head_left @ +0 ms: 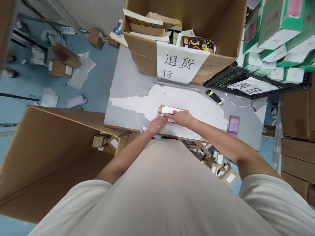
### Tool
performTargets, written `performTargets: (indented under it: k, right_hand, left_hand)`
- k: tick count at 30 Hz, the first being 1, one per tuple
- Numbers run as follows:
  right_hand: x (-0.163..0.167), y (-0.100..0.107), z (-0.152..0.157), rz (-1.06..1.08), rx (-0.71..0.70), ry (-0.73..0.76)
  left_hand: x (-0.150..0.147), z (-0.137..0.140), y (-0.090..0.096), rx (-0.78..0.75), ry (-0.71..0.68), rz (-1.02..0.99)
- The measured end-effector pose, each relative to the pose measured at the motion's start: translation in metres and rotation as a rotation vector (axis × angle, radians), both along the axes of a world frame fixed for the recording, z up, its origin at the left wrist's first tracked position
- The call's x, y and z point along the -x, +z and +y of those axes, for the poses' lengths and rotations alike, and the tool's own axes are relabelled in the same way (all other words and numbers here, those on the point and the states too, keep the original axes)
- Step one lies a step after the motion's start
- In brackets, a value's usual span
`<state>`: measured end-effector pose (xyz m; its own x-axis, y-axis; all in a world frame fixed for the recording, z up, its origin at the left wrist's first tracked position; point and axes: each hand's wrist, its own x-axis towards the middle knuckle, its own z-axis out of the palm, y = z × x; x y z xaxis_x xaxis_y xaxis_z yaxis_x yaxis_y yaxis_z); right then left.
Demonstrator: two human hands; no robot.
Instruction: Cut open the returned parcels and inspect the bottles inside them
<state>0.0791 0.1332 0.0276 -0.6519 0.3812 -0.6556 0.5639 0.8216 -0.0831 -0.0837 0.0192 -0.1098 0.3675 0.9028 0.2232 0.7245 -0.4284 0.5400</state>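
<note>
A small flat cardboard box [178,109] with a white label on top lies near the front edge of the worktable. Clear, shiny tape shows at its left end. My left hand [157,125] rests on the near left part of the box, fingers stretched out and close together. Bent over the label, my right hand [180,118] has its fingers closed on a slim dark pen-like tool [170,114]; most of that tool is hidden by the fingers. A black and yellow box cutter [214,97] lies apart from both hands, farther back to the right.
Behind the worktable's white top [128,113] stand a big carton [145,64] of books and a black crate [221,80] of green-white boxes. A blurred pinkish item [233,126] lies at right. A large open carton [56,157] stands left; several parcels [221,167] lie below.
</note>
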Motion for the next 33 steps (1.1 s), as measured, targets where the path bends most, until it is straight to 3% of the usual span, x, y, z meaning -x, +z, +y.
performTargets:
  k: [3, 9, 13, 17, 19, 22, 25, 28, 33]
  right_hand:
    - [-0.019, 0.003, 0.002, -0.090, -0.003, 0.003]
    - [-0.111, 0.022, -0.002, -0.209, -0.052, -0.082]
    - [-0.150, 0.030, -0.012, -0.201, -0.078, -0.151]
    - [-0.175, 0.023, -0.035, 0.033, -0.075, -0.456]
    - [-0.178, 0.012, -0.051, 0.214, 0.020, -0.701]
    - [-0.162, -0.010, -0.073, 0.428, 0.277, -1.100]
    - [-0.139, -0.027, -0.085, 0.563, 0.435, -1.384]
    - [-0.126, -0.036, -0.089, 0.649, 0.469, -1.464]
    - [-0.126, -0.039, -0.089, 0.659, 0.449, -1.423]
  left_hand:
    - [0.001, -0.002, 0.002, -0.022, 0.004, 0.029]
    - [-0.002, -0.002, 0.004, 0.064, 0.041, 0.006]
    - [-0.003, 0.000, 0.007, 0.123, 0.057, 0.013]
    - [-0.006, 0.003, 0.027, 0.183, 0.045, 0.099]
    - [-0.009, 0.009, 0.042, 0.205, 0.032, 0.171]
    - [-0.014, 0.027, 0.062, 0.205, 0.046, 0.293]
    - [-0.018, 0.051, 0.069, 0.240, 0.037, 0.380]
    - [-0.019, 0.066, 0.064, 0.310, -0.005, 0.400]
    - [-0.019, 0.068, 0.057, 0.299, 0.020, 0.347]
